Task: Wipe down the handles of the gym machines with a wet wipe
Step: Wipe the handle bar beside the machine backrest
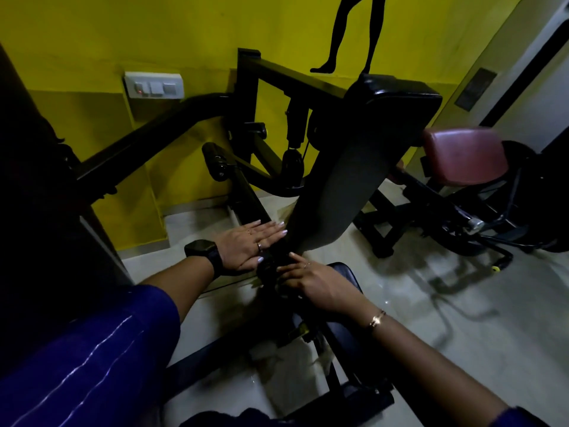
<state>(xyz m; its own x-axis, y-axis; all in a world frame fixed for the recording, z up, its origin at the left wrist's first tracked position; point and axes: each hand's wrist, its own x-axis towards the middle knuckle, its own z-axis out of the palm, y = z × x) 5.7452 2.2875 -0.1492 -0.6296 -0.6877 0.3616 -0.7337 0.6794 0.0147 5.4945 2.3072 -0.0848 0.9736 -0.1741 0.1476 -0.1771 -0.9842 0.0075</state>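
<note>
Hands first: my left hand (251, 245) lies flat in the middle of the frame, fingers straight and close together, palm down at the near end of a black frame beam (246, 198), its fingertips at the foot of the backrest (348, 167). I read that as bracing, though I cannot tell whether the palm really bears on the metal. My right hand (314, 283), just below and to the right, has thumb and fingers curled round a dark knob (267, 268) where the backrest meets the seat (345, 331); the light there is poor, so how firmly it holds is beyond me. No wet wipe shows in either hand or anywhere else, so I judge this is steadying or adjusting, not wiping. The nearest thing I would call a handle is the black padded grip (215, 161) up and left of centre, well apart from both hands, with a long curved bar (147, 131) running off to the upper left above it

Room to move is uneven. The yellow wall (154, 32) stands close behind the machine and a dark mass fills the left edge, so the clearest line to the grip looks to run along the beam. Pale floor (462, 334) opens at lower right, bounded by a second machine with a maroon pad (465, 155) at the right edge
</note>
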